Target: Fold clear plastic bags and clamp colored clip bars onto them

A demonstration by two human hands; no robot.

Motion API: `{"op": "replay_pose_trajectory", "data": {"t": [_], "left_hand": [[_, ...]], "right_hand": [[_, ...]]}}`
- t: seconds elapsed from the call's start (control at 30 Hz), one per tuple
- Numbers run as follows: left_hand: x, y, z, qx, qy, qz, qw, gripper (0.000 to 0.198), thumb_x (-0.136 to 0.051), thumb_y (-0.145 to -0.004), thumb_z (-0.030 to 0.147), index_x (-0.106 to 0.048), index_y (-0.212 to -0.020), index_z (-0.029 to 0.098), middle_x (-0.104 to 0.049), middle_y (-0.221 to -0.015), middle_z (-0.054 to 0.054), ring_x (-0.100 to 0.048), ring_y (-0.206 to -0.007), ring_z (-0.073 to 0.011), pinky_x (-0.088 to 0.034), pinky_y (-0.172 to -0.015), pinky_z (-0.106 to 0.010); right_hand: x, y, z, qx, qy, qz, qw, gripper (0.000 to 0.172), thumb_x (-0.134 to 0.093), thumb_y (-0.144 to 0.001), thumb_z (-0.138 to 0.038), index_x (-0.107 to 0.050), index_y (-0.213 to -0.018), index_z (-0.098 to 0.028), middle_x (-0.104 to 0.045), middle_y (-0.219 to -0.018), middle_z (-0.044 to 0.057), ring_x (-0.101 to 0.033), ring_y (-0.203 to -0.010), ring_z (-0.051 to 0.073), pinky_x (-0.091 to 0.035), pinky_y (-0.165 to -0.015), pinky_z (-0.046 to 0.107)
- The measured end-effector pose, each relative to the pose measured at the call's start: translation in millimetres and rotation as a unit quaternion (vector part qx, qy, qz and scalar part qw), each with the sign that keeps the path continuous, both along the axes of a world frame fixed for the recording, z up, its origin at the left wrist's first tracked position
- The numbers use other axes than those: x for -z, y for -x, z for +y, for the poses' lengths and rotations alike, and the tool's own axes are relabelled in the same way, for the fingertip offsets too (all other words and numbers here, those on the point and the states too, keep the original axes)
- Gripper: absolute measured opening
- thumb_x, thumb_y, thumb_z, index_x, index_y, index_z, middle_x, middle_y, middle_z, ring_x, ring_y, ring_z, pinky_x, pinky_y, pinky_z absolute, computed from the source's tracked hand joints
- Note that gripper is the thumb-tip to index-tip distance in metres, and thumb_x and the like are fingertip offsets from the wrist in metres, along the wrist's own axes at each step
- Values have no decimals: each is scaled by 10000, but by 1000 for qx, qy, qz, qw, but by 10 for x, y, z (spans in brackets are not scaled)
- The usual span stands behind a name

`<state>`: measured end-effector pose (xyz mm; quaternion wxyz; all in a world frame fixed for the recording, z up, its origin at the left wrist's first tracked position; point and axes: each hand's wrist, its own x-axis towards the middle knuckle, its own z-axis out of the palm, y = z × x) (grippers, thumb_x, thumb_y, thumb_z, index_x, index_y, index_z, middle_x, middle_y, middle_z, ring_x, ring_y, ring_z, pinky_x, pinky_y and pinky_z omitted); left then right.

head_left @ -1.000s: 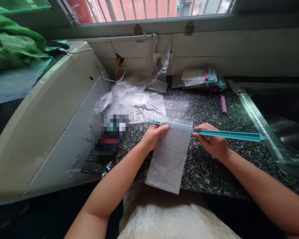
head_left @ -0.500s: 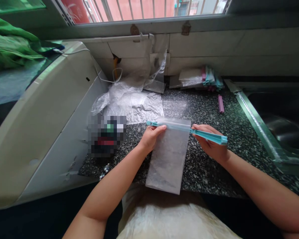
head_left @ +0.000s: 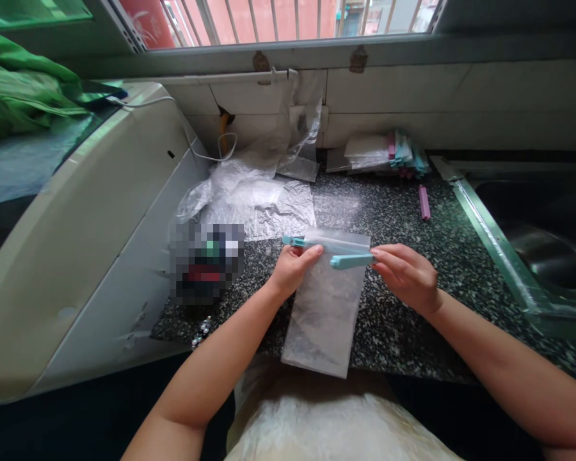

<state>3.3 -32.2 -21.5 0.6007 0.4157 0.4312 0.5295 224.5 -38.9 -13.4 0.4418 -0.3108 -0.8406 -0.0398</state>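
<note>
A clear plastic bag (head_left: 324,314) hangs flat over the counter's front edge, its top end lying along a light-blue sealing clip (head_left: 352,260). My left hand (head_left: 290,266) pinches the bag's upper left corner together with the clip's left part, thumb on top. At the bag's upper right corner, my right hand (head_left: 408,272) grips the clip near its hinge with closed fingers. One arm of the clip lies behind the bag's top; the other is folded over the front, pointing left, its free end still apart from the left end.
Crumpled clear plastic (head_left: 273,205) lies behind my left hand. A pink clip (head_left: 424,203) and a pile of bags with clips (head_left: 379,153) lie further back. The sink (head_left: 542,250) is right; a pixelated item (head_left: 206,262) sits left.
The clip's loose arm has swung from pointing right, under my right hand's fingers, to pointing left across the bag's front. My right hand has turned with it; my left hand stays almost the same.
</note>
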Motion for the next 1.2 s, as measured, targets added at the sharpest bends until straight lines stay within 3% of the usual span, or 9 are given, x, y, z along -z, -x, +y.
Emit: {"op": "replay_pose_trajectory", "data": {"t": [0.2, 0.47, 0.73, 0.87, 0.93, 1.03, 1.13, 1.2], "left_hand": [[-59, -23, -10, -17, -30, 59, 998, 282, -739, -519, 404, -595, -494, 163, -503, -495, 29, -454, -552, -112, -379, -581, -245], [16, 16, 9, 13, -36, 93, 995, 359, -724, -554, 452, -550, -508, 141, -423, -490, 37, -347, -514, -78, -294, -518, -230], [16, 74, -6, 71, -15, 13, 997, 297, -713, -573, 413, -647, -685, 147, -580, -628, 0, -511, -628, -139, -410, -642, -256], [49, 100, 14, 28, 15, 34, 999, 350, -695, -600, 496, -638, -651, 155, -554, -575, -1, -525, -612, -153, -411, -602, -256], [61, 105, 22, -2, 35, 51, 998, 370, -686, -605, 523, -614, -613, 160, -510, -525, 7, -495, -564, -142, -387, -550, -249], [38, 100, 17, -5, 19, 68, 997, 405, -667, -611, 554, -565, -567, 165, -446, -494, 22, -430, -519, -115, -348, -512, -239], [-16, 85, 0, 34, -39, 99, 994, 443, -639, -627, 577, -502, -530, 167, -388, -506, 35, -360, -506, -89, -308, -503, -230], [-43, 78, -11, 73, -76, 115, 988, 450, -617, -653, 576, -472, -531, 168, -356, -524, 41, -319, -506, -79, -277, -496, -226]], "right_hand": [[-9, 0, 2, 21, 44, -47, 998, 239, -521, -831, -163, -658, -1016, -225, -669, -828, 65, -615, -699, 147, -532, -599, 284], [13, -6, 32, 39, 41, -97, 994, 273, -455, -862, -178, -663, -1035, -210, -647, -810, 78, -588, -702, 149, -514, -597, 267], [33, -32, 53, 42, 35, -107, 993, 297, -423, -870, -165, -657, -1042, -223, -642, -805, 73, -577, -707, 155, -518, -623, 281], [49, -43, 61, 40, 44, -105, 993, 294, -428, -865, -160, -657, -1033, -235, -639, -813, 68, -580, -714, 156, -519, -640, 288], [47, -31, 56, 29, 72, -78, 994, 261, -461, -859, -195, -642, -1042, -241, -637, -822, 63, -585, -724, 159, -523, -654, 298], [27, 5, 41, 7, 160, 50, 986, 309, -552, -825, -307, -562, -1122, -222, -631, -874, 59, -589, -701, 146, -531, -665, 301], [-3, 46, 32, -18, 319, 154, 935, 383, -591, -783, -431, -547, -1076, -188, -635, -831, 51, -589, -644, 133, -525, -592, 266], [-17, 67, 32, -33, 410, 158, 897, 324, -603, -762, -460, -586, -918, -176, -629, -717, 29, -579, -594, 130, -499, -531, 243]]}}
